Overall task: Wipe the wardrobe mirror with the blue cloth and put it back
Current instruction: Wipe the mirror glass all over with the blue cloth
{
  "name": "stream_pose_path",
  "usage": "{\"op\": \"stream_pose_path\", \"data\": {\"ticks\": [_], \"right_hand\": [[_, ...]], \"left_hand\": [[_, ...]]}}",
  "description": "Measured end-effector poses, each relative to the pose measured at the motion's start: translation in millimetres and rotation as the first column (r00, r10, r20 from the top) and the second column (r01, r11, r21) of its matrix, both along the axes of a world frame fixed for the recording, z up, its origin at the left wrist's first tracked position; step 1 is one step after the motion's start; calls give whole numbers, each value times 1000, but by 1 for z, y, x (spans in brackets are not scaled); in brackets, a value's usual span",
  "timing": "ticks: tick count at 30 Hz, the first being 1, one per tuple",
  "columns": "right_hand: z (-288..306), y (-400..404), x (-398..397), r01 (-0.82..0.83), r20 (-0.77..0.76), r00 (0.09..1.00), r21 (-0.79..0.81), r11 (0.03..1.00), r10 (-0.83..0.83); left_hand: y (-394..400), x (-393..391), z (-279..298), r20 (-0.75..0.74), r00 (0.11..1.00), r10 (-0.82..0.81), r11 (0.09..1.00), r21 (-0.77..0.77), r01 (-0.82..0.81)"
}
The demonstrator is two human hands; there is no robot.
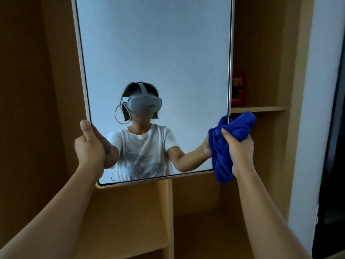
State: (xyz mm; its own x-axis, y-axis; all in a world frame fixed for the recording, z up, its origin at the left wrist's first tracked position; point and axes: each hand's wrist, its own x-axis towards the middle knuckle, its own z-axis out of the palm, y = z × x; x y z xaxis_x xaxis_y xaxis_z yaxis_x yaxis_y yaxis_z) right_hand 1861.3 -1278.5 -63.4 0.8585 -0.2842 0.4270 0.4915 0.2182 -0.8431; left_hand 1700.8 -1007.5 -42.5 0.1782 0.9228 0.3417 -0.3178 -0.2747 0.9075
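A tall wardrobe mirror (pixel 155 53) with a pale frame fills the upper middle of the head view and reflects a person in a white T-shirt and a headset. My left hand (pixel 88 146) grips the mirror's lower left edge, thumb on the frame. My right hand (pixel 238 144) is closed on a bunched blue cloth (pixel 231 128), pressed against the mirror's lower right corner. Part of the cloth hangs below the mirror's bottom edge.
Behind the mirror stands an open wooden wardrobe with a vertical divider (pixel 170 212) and a lower shelf (pixel 127 240). A right-hand shelf (pixel 261 108) holds a red box (pixel 238 88). A white wall (pixel 309 109) and a dark doorway lie at the far right.
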Motion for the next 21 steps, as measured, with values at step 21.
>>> {"op": "stream_pose_path", "data": {"ticks": [21], "right_hand": [[-29, 154, -120, 648, 765, 644, -554, 523, 12]], "left_hand": [[-3, -15, 5, 46, 961, -273, 962, 48, 270]]}}
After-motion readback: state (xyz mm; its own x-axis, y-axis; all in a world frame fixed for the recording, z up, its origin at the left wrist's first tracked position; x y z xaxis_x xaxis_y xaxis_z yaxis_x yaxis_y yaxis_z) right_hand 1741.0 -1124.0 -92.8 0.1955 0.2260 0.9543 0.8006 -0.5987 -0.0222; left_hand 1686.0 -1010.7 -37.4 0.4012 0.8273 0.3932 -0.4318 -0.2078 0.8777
